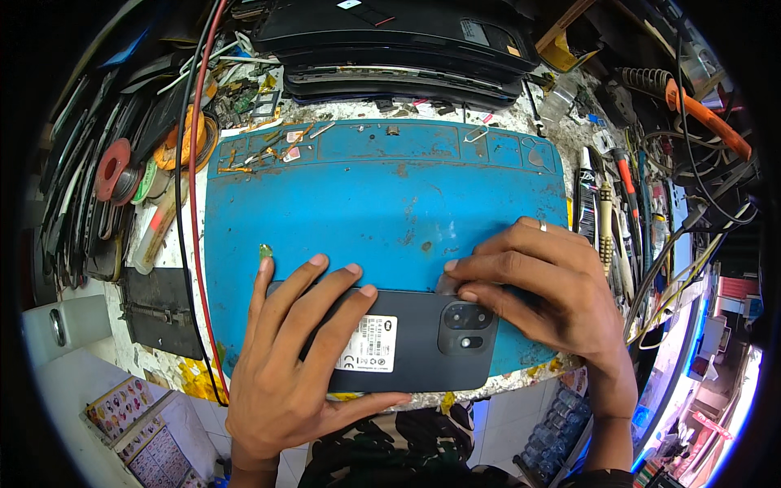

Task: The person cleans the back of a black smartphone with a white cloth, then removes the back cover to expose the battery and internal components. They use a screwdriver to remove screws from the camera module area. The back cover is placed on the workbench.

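A dark smartphone [415, 342] lies back side up at the near edge of a blue work mat [342, 203]. Its camera block [466, 328] is toward the right end, and a white label [368, 343] sits on its back. My left hand [301, 358] is spread over the phone's left part, fingers apart and thumb along the near edge. Between thumb and index finger of my right hand [537, 285] is a small, thin, translucent pick [446, 284], touching the phone's far edge beside the camera block.
Stacked dark laptops [399, 65] stand behind the mat. Solder spools [114, 171] and upright phone panels are at left; a soldering iron [708, 122], screwdrivers and cables crowd the right. Black and red wires [194, 203] hang across the left side. Small metal parts [260, 150] lie in the mat's far tray.
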{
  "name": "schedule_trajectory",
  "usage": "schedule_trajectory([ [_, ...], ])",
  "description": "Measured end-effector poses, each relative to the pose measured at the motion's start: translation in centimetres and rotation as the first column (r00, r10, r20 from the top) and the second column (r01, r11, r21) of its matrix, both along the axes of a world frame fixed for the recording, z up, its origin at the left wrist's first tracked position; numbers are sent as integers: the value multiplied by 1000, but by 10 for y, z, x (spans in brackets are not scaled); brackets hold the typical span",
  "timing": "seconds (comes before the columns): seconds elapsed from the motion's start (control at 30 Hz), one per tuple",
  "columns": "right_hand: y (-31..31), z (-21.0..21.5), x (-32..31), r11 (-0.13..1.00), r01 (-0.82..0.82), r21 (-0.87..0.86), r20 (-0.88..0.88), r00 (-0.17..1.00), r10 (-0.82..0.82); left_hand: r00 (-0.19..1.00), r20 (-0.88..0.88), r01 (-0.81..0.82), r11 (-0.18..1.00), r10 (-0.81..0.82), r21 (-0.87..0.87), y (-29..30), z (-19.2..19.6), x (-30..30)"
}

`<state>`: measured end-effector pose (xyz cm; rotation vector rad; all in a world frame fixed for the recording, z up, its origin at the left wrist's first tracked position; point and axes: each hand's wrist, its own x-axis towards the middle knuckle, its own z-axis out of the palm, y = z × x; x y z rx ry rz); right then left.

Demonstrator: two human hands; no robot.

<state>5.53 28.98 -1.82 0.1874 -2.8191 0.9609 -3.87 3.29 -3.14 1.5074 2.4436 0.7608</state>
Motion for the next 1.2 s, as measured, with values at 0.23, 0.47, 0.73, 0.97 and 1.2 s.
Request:
schedule_trajectory([
  [0.23,-3,3,4,998,47,44,34,998,-49,999,15,-42,999,42,7,-5,2,-1],
  [0.47,-2,3,5,999,24,43,50,998,-26,975,-28,-222,975,222,8,-29,7,10],
  [0.73,-6,-2,1,1000,24,-13,64,998,-23,968,26,-250,961,249,117,-36,-7,14],
  [0.97,-9,-2,-7,998,-67,-5,87,994,67,981,22,-192,974,191,122,-38,-7,11],
  [1.2,-15,-4,-12,999,-43,-2,45,998,43,976,26,-217,956,216,197,-36,-12,13],
])
